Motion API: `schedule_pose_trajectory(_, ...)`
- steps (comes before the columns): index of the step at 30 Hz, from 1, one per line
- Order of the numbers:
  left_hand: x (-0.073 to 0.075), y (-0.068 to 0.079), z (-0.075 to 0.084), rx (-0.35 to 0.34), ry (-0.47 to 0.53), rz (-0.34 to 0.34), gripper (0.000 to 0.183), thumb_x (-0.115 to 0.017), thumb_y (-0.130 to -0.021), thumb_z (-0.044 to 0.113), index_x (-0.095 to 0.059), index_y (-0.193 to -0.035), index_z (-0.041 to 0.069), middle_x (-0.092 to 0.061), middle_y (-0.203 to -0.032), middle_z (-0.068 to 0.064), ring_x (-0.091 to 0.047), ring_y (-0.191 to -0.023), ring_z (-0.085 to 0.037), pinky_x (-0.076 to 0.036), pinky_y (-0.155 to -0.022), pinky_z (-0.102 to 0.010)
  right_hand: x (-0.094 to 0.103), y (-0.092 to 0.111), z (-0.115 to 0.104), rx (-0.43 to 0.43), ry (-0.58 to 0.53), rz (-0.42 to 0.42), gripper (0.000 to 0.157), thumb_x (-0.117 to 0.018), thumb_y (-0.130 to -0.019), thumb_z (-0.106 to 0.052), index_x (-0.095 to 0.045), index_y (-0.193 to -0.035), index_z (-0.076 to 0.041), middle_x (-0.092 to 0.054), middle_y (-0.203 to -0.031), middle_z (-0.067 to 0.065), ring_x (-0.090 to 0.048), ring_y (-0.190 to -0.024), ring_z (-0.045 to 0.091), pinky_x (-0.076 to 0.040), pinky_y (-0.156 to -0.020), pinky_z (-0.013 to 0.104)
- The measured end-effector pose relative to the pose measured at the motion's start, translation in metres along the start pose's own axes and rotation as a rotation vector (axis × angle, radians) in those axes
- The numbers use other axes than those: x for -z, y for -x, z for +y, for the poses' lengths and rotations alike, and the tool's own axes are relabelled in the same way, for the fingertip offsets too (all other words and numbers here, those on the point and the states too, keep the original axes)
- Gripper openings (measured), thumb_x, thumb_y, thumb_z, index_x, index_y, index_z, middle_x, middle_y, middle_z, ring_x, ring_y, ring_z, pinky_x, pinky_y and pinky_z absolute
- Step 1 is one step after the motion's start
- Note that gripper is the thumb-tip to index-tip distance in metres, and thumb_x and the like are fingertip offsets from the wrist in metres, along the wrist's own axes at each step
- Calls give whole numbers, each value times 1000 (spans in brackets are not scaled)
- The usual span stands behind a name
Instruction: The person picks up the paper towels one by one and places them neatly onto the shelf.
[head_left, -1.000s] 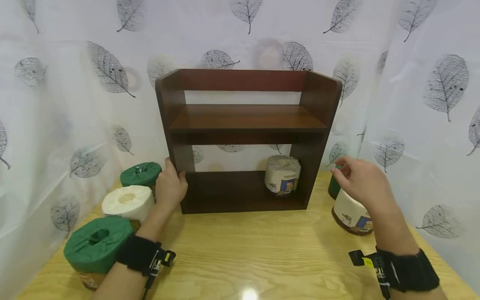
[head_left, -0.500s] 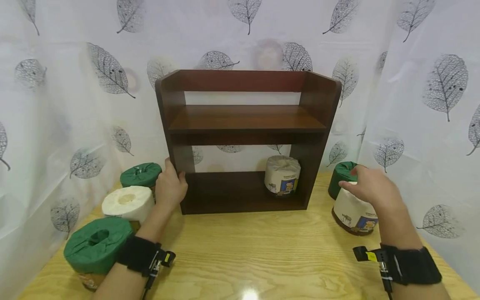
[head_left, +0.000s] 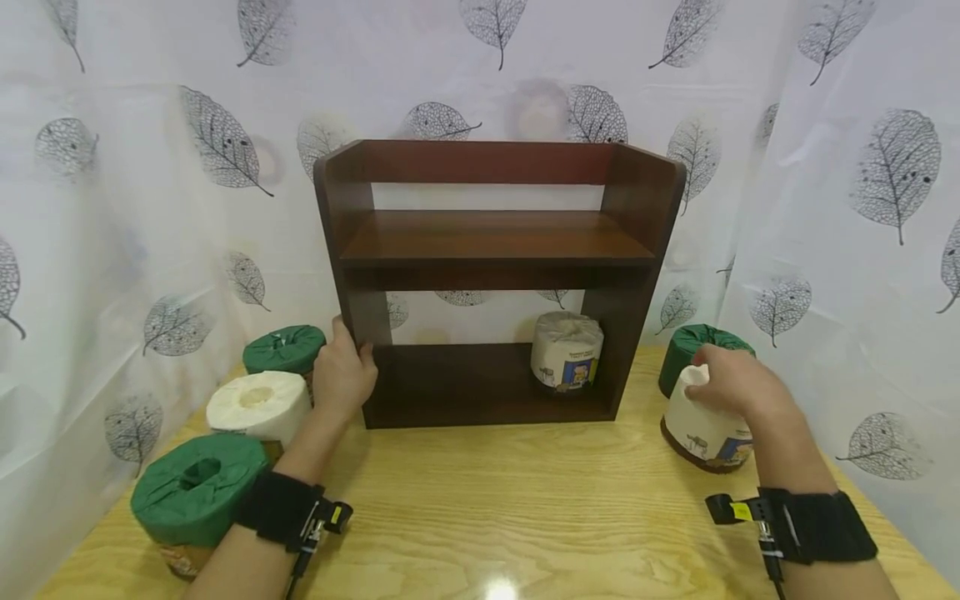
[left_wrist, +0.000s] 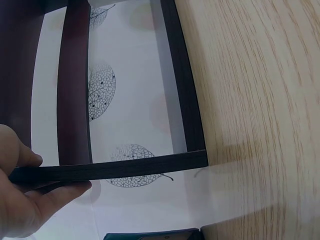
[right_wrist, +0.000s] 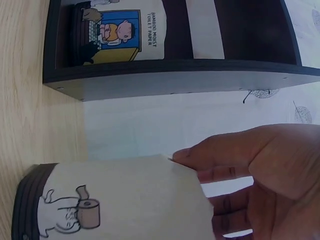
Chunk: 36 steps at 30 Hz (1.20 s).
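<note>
My left hand (head_left: 345,372) grips the left side panel of a dark brown wooden shelf (head_left: 495,261). In the left wrist view, thumb and fingers lie on either side of the panel's edge. On the right, my right hand (head_left: 738,385) holds a white-wrapped toilet paper roll (head_left: 697,429) by its top. The right wrist view shows the thumb at the roll's upper edge and the fingers partly behind it. The hand hides part of the roll's top. Another white-wrapped toilet paper roll (head_left: 566,354) stands in the shelf's lower compartment, at its right end.
Left of the shelf stand a green-wrapped roll (head_left: 283,350), a white roll (head_left: 257,404) and a nearer green roll (head_left: 197,487) beside my left forearm. Behind the held roll is another green roll (head_left: 693,342). Leaf-patterned curtains (head_left: 862,250) surround the wooden table (head_left: 487,500).
My right hand has come down from above the white roll on the right and taken hold of its top. That roll has shifted slightly left. The left hand stays on the shelf.
</note>
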<state>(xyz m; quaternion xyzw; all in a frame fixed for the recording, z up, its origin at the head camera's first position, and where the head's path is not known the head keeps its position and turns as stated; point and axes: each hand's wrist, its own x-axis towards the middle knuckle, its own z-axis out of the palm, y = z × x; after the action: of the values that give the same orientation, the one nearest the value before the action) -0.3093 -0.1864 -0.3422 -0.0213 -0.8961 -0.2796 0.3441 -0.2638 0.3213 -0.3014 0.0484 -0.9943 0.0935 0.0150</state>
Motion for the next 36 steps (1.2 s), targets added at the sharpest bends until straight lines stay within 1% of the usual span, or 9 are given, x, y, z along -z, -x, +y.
schedule_pose_trajectory(4, 0, -1, 0, -1, -5, 4, 42, -56, -86, 12, -38, -120, -4, -59, -78, -32, -59, -68, -45, -47, -54, -55, 1, 2, -6, 64, -29, -38, 56, -70, -76, -31, -48, -116, 1, -59, -91, 17, -55, -80, 28, -47, -64, 43)
schedule_pose_trajectory(8, 0, 0, 0, 3, -8, 0, 42, -55, -86, 13, -38, -120, -3, -60, -78, -31, -59, -67, -45, -47, -53, -55, 0, 3, -12, 130, -62, -55, 51, -71, -72, -21, -49, -114, 0, -54, -81, 5, -50, -72, 20, -44, -61, 37)
schedule_pose_trajectory(13, 1, 1, 0, 10, -6, -10, 43, -55, -86, 14, -37, -122, -2, -60, -79, -31, -59, -68, -44, -47, -53, -55, -1, 2, -17, 193, -69, -61, 49, -68, -67, -10, -50, -111, -1, -49, -79, 3, -45, -70, 18, -40, -59, 34)
schedule_pose_trajectory(17, 1, 0, 0, 12, -1, -13, 44, -54, -86, 13, -37, -123, -3, -60, -81, -32, -59, -70, -45, -47, -54, -55, -4, 0, -17, 224, -50, -41, 49, -72, -69, -17, -52, -111, -3, -50, -79, 1, -45, -71, 17, -40, -61, 34)
schedule_pose_trajectory(21, 1, 1, 1, 6, 1, -11, 43, -54, -86, 12, -37, -123, -4, -60, -81, -32, -59, -69, -45, -47, -54, -55, -7, 0, -19, 214, -52, -41, 51, -74, -71, -28, -51, -110, -5, -49, -79, 2, -45, -70, 17, -40, -60, 34)
schedule_pose_trajectory(27, 1, 0, 1, -1, 3, -3, 44, -55, -86, 12, -37, -122, -4, -60, -79, -32, -59, -68, -45, -47, -54, -55, -5, 1, -20, 197, -42, -66, 56, -75, -68, -21, -46, -114, -6, -50, -82, 0, -46, -71, 16, -40, -60, 35)
schedule_pose_trajectory(31, 1, 0, 1, 3, -1, -4, 44, -56, -86, 13, -37, -122, -3, -60, -80, -32, -59, -68, -45, -47, -55, -55, -3, 2, -20, 197, -27, -78, 60, -77, -66, -21, -47, -116, -8, -55, -87, -2, -50, -76, 16, -38, -71, 47)
schedule_pose_trajectory(33, 0, 0, 0, 4, -5, -6, 45, -56, -86, 13, -36, -123, -3, -60, -80, -31, -59, -68, -44, -47, -55, -55, -4, 2, -21, 181, -14, -87, 61, -78, -66, -28, -47, -116, -10, -57, -89, -2, -52, -80, 17, -33, -73, 53)
schedule_pose_trajectory(36, 0, 0, 0, 7, -7, -6, 44, -56, -86, 13, -36, -123, -3, -60, -80, -31, -59, -68, -44, -47, -54, -55, -7, 0, -23, 153, 10, -84, 66, -78, -65, -40, -47, -117, -13, -59, -92, 0, -54, -84, 19, -28, -72, 54)
